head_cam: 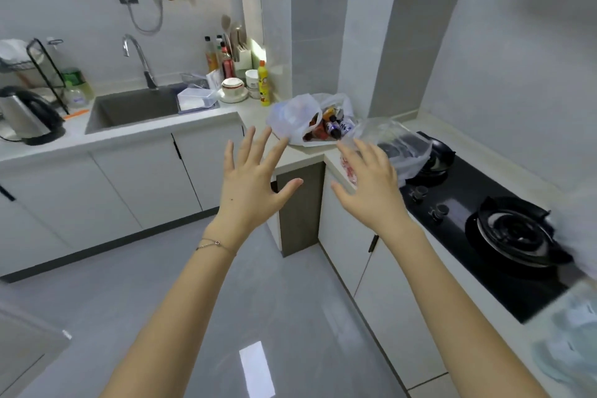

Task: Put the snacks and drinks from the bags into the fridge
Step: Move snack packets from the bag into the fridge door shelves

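Note:
A white plastic bag [290,116] lies open on the counter corner, with bottles and snack packets [329,126] showing in its mouth. A second, clearer plastic bag [403,145] sits to its right, partly over the hob. My left hand [252,178] is held out in front of the white bag with fingers spread, holding nothing. My right hand [368,184] is also spread and empty, its fingertips close to the clear bag. No fridge is in view.
A sink [135,110] with a tap is set in the left counter, with a kettle [29,116] and dish rack further left. Bottles, bowls and a yellow bottle [264,84] stand behind the bags. A black gas hob [484,229] runs along the right counter.

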The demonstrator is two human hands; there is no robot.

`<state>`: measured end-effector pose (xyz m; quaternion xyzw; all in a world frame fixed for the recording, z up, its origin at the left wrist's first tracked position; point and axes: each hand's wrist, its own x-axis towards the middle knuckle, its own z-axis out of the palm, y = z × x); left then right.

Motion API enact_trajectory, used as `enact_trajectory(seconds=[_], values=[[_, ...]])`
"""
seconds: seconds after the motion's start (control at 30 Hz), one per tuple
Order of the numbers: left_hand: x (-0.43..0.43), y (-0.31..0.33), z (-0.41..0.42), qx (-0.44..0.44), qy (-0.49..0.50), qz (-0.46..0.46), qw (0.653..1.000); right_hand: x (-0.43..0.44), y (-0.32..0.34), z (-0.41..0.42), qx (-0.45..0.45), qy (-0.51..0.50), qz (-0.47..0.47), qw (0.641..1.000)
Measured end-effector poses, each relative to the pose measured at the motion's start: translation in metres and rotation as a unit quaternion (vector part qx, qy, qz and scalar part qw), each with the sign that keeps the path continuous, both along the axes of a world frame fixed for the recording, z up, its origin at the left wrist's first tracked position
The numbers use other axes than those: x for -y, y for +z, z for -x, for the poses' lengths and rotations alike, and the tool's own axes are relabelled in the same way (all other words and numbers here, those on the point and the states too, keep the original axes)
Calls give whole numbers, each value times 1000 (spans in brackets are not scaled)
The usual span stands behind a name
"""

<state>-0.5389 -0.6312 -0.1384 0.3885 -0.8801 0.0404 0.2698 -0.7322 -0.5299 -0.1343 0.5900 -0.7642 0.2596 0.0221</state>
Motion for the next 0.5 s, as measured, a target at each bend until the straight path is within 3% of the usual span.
enact_trajectory(seconds=[0.5], values=[[187, -53, 171, 40, -125, -49, 990, 133, -43, 149, 34, -111, -70, 991]])
